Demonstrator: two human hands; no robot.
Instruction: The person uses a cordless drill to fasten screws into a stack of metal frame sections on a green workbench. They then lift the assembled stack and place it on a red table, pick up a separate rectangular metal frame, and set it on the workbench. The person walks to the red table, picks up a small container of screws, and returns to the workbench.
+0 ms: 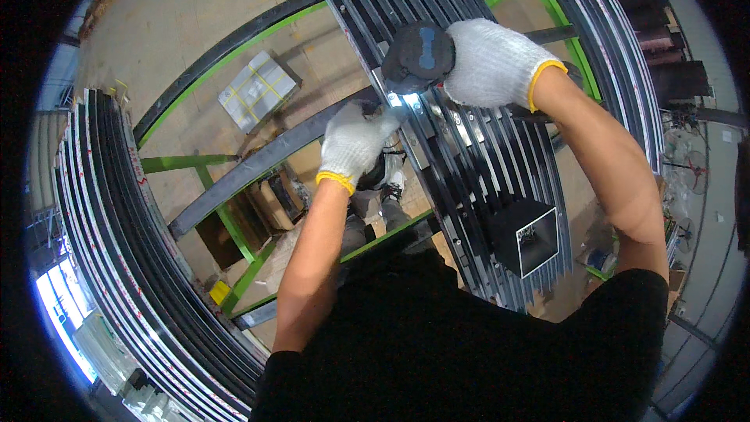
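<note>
With right fingers (462, 51) wrapped around the power driver (422, 55) and left fingers (381, 126) partly curled, with unclear grip, beside the lit metal slats (414, 144) underneath, press squarely and steadily, keeping fingertips clear.

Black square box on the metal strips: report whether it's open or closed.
Open: the box has its square, pale-edged mouth uncovered, and small loose pieces show inside.

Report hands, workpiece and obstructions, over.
Right hand holding power driver, bright light beneath it. Left hand beside the light, grip unclear. Dark metal profiles side by side under the driver. Black square box on profiles, clear of driver.
</note>
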